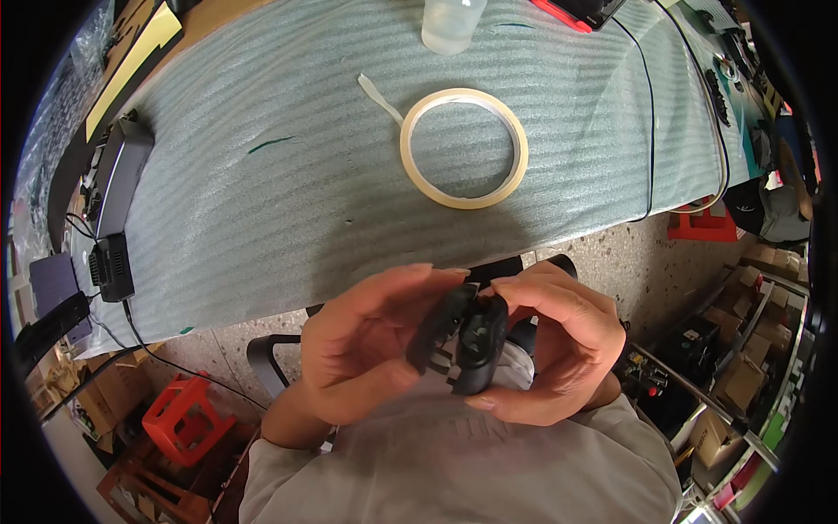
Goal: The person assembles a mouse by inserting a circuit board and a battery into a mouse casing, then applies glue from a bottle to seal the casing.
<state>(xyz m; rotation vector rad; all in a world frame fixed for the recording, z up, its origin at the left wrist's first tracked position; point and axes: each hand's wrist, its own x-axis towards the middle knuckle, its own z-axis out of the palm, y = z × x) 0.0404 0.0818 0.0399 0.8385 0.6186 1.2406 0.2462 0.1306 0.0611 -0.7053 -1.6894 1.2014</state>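
Close in front of my body, past the table's near edge, I hold a small black plastic device that looks like a casing in two parts. My left hand curls around the left black part, thumb below and fingertips above. In my right hand the right black part is pinched between the thumb at the bottom and a finger at the top. A dark gap and thin links show between the two parts. What exactly the device is cannot be made out.
On the foam-covered table lies a roll of cream tape with a loose end. A translucent cup stands behind it. Black boxes with cables sit at left; a cable crosses at right. A red stool stands at lower left.
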